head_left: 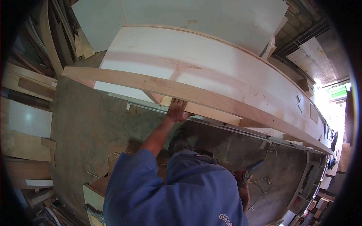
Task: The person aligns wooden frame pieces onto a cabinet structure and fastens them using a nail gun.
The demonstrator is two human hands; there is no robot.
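R hand [244, 196] is hanging low by my hip near a red-bodied power tool [240, 175]; fingers hidden, grip state can't tell. L hand [177, 110] is reaching up, fingers spread flat against the wood block [205, 109] under the long timber rail [188, 93], steadying it. Beyond: white curved panel [211, 64].

panel [211, 64]: white, pinkish streaks; rail [196, 96]: pale tan wood; shirt [181, 192]: blue; floor [90, 128]: grey-brown, perhaps dusty
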